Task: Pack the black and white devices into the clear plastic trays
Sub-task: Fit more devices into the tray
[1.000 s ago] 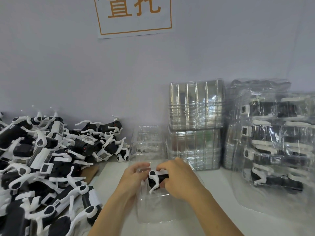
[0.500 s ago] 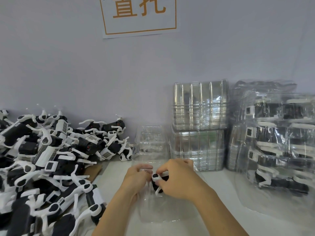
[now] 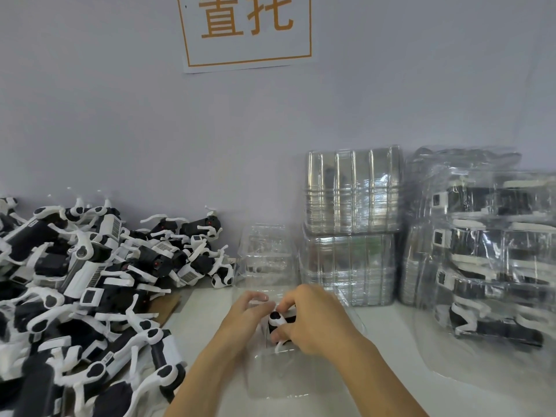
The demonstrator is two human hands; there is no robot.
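Note:
A black and white device (image 3: 278, 322) sits between my two hands over a clear plastic tray (image 3: 276, 374) on the white table. My right hand (image 3: 313, 323) grips the device from the right, its fingers curled over the top. My left hand (image 3: 245, 316) holds the tray's left edge next to the device. Most of the device is hidden by my fingers. A big loose pile of black and white devices (image 3: 84, 296) covers the left side of the table.
Two stacks of empty clear trays (image 3: 350, 230) stand against the wall behind my hands, with an open clear tray (image 3: 266, 254) to their left. Packed trays in a clear bag (image 3: 487, 260) fill the right side. A sign (image 3: 246, 31) hangs on the wall.
Both hands with the device have sunk slightly toward the tray. The camera has shifted a little, so the scene sits further right.

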